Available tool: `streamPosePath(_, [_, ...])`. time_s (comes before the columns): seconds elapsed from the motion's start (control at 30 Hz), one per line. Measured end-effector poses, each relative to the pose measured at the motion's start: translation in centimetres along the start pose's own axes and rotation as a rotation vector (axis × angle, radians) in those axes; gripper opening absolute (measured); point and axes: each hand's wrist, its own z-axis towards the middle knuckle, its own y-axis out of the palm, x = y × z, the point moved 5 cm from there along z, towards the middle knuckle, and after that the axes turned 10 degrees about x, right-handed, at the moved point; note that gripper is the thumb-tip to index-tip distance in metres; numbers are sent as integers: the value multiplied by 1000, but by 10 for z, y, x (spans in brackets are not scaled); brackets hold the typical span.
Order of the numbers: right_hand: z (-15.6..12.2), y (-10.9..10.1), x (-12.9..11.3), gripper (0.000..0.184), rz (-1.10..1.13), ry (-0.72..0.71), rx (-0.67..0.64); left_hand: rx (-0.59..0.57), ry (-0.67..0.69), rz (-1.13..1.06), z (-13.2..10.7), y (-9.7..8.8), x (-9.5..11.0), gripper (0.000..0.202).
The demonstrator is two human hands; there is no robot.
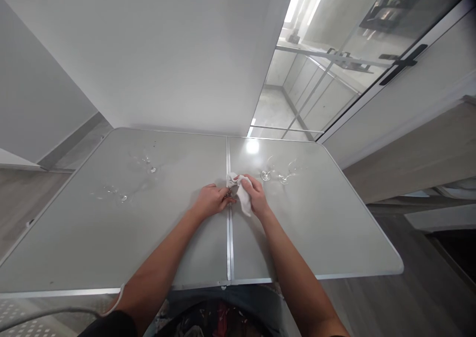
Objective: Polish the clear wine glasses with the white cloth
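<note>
Over the seam of the folding table point(178, 248), my two hands meet close together. My right hand point(257, 194) is closed on a white cloth point(244, 198), part of which hangs down below the fingers. My left hand point(210, 199) is closed, its fingertips pinching a small clear glass point(229, 194) against the cloth; most of this glass is hidden by fingers and cloth. To the right, a stemmed glass point(265, 175) and another stemmed glass point(283, 179) stand on the tabletop. Two more clear glasses, one farther back point(152, 169) and one nearer point(123, 197), are on the left half.
A white wall point(178, 69) rises right behind the table. At the back right is a glass door point(316, 69) with a metal frame. A cable point(55, 313) runs past my left forearm at the front edge. Grey floor point(383, 262) shows on the right.
</note>
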Motion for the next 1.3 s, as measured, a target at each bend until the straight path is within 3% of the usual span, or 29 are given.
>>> streamPosePath(0.1, [1, 3, 9, 41, 338, 120, 78, 102, -136, -200, 0, 1, -1, 38])
streamPosePath(0.2, [-1, 13, 12, 46, 451, 95, 140, 127, -302, -539, 0, 13, -2, 48])
streamPosePath(0.27, [-5, 17, 13, 49, 408, 44, 187, 95, -431, -807, 0, 26, -3, 53])
streamPosePath(0.37, [-14, 21, 11, 51, 121, -141, 206, 62, -588, -1045, -1, 39, -5, 57])
streamPosePath(0.5, [-22, 27, 4, 49, -299, -445, 107, 117, -585, -928, 1, 29, -10, 55])
streamPosePath(0.67, [-21, 24, -10, 52, -597, -656, -4, 157, -416, -521, 3, 7, -10, 37])
streamPosePath(0.77, [-20, 23, -20, 52, -663, -718, -122, 96, -340, -291, 3, 6, -10, 25])
streamPosePath(0.9, [-16, 12, -26, 42, -491, -633, -80, -17, -140, -25, 1, 9, -7, 26])
streamPosePath(1.03, [-11, 1, -16, 28, -162, -338, -4, -19, -35, -12, -1, 5, -5, 30])
streamPosePath(1.17, [-5, 0, 6, 45, 194, -34, 44, 54, -78, -233, -2, 2, 0, 38])
streamPosePath(1.3, [-7, 10, 22, 57, 216, -5, 146, 140, -282, -630, 1, 12, -3, 49])
